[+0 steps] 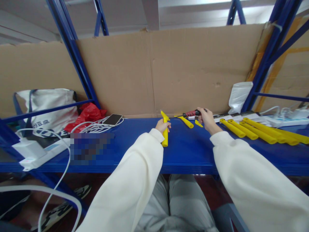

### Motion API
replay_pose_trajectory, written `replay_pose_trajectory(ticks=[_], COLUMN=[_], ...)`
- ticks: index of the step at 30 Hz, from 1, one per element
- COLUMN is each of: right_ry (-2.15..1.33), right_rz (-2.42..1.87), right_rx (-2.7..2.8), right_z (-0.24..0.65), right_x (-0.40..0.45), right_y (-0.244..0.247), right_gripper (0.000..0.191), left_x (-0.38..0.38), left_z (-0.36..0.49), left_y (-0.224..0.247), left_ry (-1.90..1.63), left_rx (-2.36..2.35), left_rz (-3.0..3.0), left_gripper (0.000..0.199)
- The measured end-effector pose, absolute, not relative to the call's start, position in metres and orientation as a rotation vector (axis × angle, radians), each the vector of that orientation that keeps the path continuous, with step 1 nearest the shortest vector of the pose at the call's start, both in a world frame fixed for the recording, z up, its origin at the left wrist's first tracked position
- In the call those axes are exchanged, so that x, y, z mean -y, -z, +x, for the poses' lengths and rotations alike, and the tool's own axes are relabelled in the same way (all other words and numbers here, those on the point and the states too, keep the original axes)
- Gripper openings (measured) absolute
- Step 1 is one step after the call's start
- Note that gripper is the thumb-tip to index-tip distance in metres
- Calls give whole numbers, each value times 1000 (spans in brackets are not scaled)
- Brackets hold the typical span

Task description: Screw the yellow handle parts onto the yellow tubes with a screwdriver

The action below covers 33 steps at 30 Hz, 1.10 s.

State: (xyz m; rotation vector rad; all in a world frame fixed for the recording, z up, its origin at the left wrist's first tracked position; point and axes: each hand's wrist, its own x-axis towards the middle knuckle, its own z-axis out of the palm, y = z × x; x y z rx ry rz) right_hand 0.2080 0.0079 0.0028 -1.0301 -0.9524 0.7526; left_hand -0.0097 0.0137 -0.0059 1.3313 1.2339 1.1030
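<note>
My left hand (160,125) is closed around a yellow plastic handle (165,139), which stands roughly upright over the blue table. A screwdriver (191,113) with a red and black grip lies nearly level in my right hand (206,119), the fingers wrapped round its end. Its thin shaft reaches left to the upper part of the yellow handle; whether the tip sits in a screw is too small to tell. Between my hands, another yellow handle piece (187,122) rests on the table, with a small yellow piece (198,123) beside it.
Several yellow handles (260,132) lie in a row at right, before a white power strip (287,121). At left are a phone (113,119), coiled white cable (96,127), red plastic bag (85,116), cloth bag (50,108) and charger (30,149). Cardboard (193,71) walls the back.
</note>
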Motion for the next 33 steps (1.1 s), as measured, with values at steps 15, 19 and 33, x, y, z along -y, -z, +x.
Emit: replay_pose_trajectory(ticks=[15, 19, 33], right_ry=[-776, -782, -773], right_rz=[-1019, -992, -983], right_rx=[996, 1013, 982], right_z=[210, 210, 210], right_x=[-9, -9, -9], right_y=[-2, 0, -1], right_gripper=[36, 48, 42], left_x=[-14, -14, -18], left_z=[-10, -10, -11], left_y=[6, 6, 8], left_ry=[-1113, -1107, -1109], left_rx=[-1231, -1233, -1241], left_rz=[1324, 1328, 1318], left_gripper=[18, 18, 21])
